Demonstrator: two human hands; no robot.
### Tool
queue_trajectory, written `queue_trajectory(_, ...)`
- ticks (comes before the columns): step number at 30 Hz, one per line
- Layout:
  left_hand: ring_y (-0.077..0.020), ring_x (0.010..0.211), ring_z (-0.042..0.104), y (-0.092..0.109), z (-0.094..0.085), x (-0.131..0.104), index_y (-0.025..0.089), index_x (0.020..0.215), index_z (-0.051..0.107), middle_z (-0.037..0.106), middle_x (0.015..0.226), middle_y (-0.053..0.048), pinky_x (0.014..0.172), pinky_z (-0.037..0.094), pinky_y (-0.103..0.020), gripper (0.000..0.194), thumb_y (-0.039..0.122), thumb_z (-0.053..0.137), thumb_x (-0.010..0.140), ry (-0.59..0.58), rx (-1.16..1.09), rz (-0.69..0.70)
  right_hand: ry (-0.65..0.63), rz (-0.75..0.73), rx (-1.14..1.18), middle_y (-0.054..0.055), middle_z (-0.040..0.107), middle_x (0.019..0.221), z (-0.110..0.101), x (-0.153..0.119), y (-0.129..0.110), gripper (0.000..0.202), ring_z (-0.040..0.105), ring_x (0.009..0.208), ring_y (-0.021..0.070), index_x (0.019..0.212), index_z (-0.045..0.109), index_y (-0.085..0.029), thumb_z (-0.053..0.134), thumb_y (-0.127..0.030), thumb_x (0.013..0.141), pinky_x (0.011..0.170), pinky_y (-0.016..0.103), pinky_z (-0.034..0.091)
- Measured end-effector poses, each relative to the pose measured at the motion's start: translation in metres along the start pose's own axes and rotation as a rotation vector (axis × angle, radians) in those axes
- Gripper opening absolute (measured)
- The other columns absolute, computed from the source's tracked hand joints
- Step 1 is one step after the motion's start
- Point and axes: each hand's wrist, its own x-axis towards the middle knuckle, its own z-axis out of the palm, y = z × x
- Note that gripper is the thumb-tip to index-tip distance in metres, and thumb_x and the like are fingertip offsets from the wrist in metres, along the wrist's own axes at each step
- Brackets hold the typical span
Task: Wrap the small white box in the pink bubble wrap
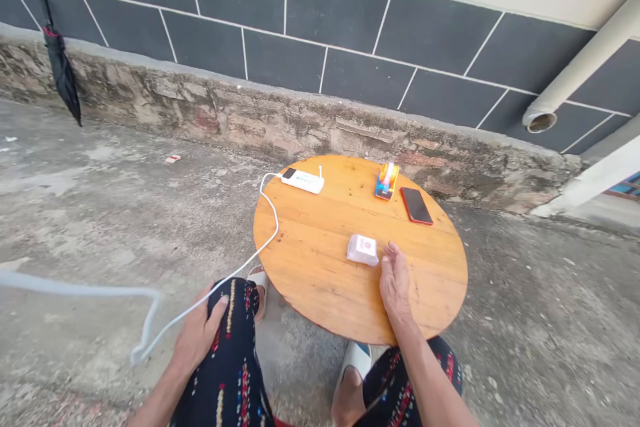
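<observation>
My right hand [395, 275] rests on the round wooden table [310, 260], fingers loosely extended and holding nothing. Just left of its fingertips lies a small pale pink wrapped packet [363, 250] with a white label; hand and packet look slightly apart. My left hand [199, 328] lies on my left knee over dark patterned trousers, thumb spread away, with part of the fingers hidden. A white cable [276, 213] passes close above that hand and runs up to a white power strip [303, 180] at the table's back left.
Toward the back right of the table stand a yellow and blue tape dispenser [387, 181] and a red-edged phone [417, 205]. Beyond the table is a low stone ledge [240, 113] under a tiled wall. A folded black umbrella [63, 70] leans there at far left.
</observation>
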Motion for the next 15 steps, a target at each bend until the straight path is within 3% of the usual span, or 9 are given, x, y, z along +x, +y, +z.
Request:
queue_trajectory(3,-0.0342,0.136,0.033,-0.001,0.019,-0.035,0.013,0.145,0.025,0.032,0.148,-0.018,0.108,0.034,-0.051,0.073,0.050,0.041,0.085,0.028,0.166,0.146,0.001,-0.004,-0.023,0.015,0.055,0.126,0.001,-0.001,0.002,0.051,0.053,0.116,0.0257,0.129,0.047,-0.014,0.041,-0.045,0.089,0.103,0.048,0.036)
queue_trajectory(6,-0.0441,0.137,0.025,-0.004,0.033,-0.081,0.016,0.142,0.036,0.017,0.154,-0.020,0.100,0.036,-0.061,0.070,0.046,0.051,0.080,0.077,0.289,0.323,0.005,-0.009,-0.037,0.014,0.056,0.125,0.002,-0.002,0.004,0.049,0.054,0.114,0.0247,0.128,0.047,-0.015,0.041,-0.044,0.089,0.103,0.048,0.037)
queue_trajectory(8,-0.0450,0.136,0.027,-0.004,0.040,-0.106,0.023,0.135,0.047,0.022,0.153,-0.017,0.100,0.034,-0.064,0.062,0.040,0.058,0.076,0.084,0.305,0.454,0.010,-0.015,-0.037,0.014,0.056,0.124,0.003,-0.002,0.004,0.049,0.054,0.113,0.0244,0.127,0.047,-0.015,0.040,-0.045,0.089,0.104,0.047,0.036)
queue_trajectory(10,-0.0413,0.133,0.036,0.004,0.045,-0.123,0.028,0.127,0.055,0.037,0.148,-0.014,0.101,0.034,-0.064,0.052,0.033,0.061,0.075,0.069,0.268,0.564,0.016,-0.019,-0.029,0.014,0.056,0.123,0.004,-0.003,0.002,0.050,0.054,0.113,0.0245,0.126,0.047,-0.014,0.039,-0.045,0.088,0.104,0.047,0.036)
queue_trajectory(12,-0.0337,0.129,0.044,0.025,0.046,-0.127,0.031,0.123,0.057,0.048,0.140,-0.010,0.101,0.042,-0.054,0.045,0.027,0.060,0.078,0.012,0.158,0.635,0.020,-0.015,-0.018,0.014,0.056,0.123,0.004,-0.002,0.000,0.050,0.053,0.113,0.0251,0.126,0.048,-0.015,0.040,-0.046,0.088,0.104,0.048,0.036)
queue_trajectory(15,-0.0280,0.130,0.044,0.083,0.044,-0.113,0.028,0.124,0.056,0.047,0.141,-0.008,0.100,0.047,-0.044,0.040,0.024,0.054,0.083,-0.084,-0.080,0.586,0.015,0.003,0.001,0.013,0.056,0.124,0.004,-0.003,-0.003,0.050,0.052,0.114,0.0256,0.125,0.049,-0.016,0.042,-0.047,0.087,0.105,0.049,0.034)
